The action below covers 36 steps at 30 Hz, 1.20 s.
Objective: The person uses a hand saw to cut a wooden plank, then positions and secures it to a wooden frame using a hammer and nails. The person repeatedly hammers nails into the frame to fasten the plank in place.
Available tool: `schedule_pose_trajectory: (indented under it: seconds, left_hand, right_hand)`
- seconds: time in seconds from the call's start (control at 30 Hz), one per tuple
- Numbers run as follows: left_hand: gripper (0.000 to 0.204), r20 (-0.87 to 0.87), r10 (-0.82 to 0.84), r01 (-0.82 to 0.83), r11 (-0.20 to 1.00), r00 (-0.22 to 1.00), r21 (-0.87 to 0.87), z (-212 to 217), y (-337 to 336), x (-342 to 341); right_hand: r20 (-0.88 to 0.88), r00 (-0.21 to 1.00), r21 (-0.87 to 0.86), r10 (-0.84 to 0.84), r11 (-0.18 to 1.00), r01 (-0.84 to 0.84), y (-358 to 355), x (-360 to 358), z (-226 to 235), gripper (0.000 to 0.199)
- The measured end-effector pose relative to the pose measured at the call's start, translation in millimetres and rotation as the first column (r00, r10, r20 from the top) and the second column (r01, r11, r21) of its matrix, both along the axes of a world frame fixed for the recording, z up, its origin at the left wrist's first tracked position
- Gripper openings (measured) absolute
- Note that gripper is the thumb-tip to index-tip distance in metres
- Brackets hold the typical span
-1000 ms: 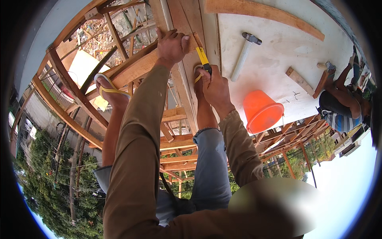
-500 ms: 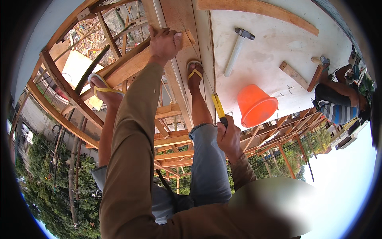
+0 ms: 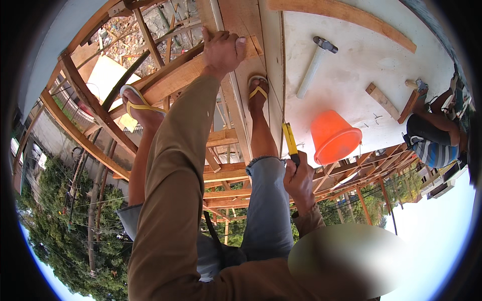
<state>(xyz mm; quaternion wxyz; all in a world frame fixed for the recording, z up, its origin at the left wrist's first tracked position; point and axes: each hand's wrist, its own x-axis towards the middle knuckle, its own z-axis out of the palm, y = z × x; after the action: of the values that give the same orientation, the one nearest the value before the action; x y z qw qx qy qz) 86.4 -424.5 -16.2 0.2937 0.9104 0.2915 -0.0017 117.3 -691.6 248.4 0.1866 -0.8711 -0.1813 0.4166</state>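
Note:
My left hand (image 3: 223, 51) is closed over the far edge of a wooden beam (image 3: 183, 70), close to the beam's end; its fingertips are partly hidden. That end lies across a long board (image 3: 241, 17). My right hand (image 3: 300, 180), held lower and to the right, grips the black end of a yellow-and-black tool that looks like a utility knife (image 3: 290, 138). Its tip points away from me, near the edge of a pale panel (image 3: 341, 85). A thin dark line runs along the board toward the tool. My sandalled right foot (image 3: 258, 93) stands on the board.
On the pale panel lie a hammer (image 3: 314, 67), an orange bucket (image 3: 335, 136) tipped over, a short wood piece (image 3: 382, 100) and a long curved-looking plank (image 3: 351, 20). A co-worker (image 3: 432, 140) crouches at the right. Open timber framing (image 3: 95, 110) shows gaps and rubble below.
The whole scene sits slightly further right in the picture as the view has shifted. Both hands keep their holds, with little visible movement of their own.

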Motion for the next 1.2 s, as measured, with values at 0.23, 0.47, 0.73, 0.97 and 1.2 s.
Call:
schedule_pose_trajectory:
  seconds: [0.23,0.47,0.73,0.97,1.2]
  left_hand:
    - [0.052,0.007,-0.030,0.030,0.999,1.000,-0.032,0.4,2.9,-3.4]
    - [0.051,0.033,0.001,0.000,0.999,0.999,-0.034,-0.9,2.2,-0.9]
    - [0.052,0.039,0.023,-0.023,1.000,0.999,-0.006,-2.9,-0.1,-1.3]
    - [0.052,-0.006,0.000,0.000,1.000,1.000,-0.022,2.4,1.8,1.4]
    - [0.051,-0.025,0.014,-0.015,0.999,1.000,-0.036,2.0,5.7,0.9]
  right_hand:
    - [-0.064,0.996,0.042,-0.062,0.997,0.065,42.6,16.3,-27.6,0.028]
    - [0.021,1.000,0.075,0.021,0.997,-0.022,38.8,26.9,-66.7,0.028]
    - [-0.002,1.000,0.089,0.009,0.996,-0.009,-9.0,-2.7,50.0,0.033]
    - [0.058,0.998,0.092,0.019,0.995,-0.025,77.4,30.6,-81.8,0.024]
    - [0.065,0.998,0.058,0.022,0.998,-0.026,1.5,0.8,22.6,0.033]
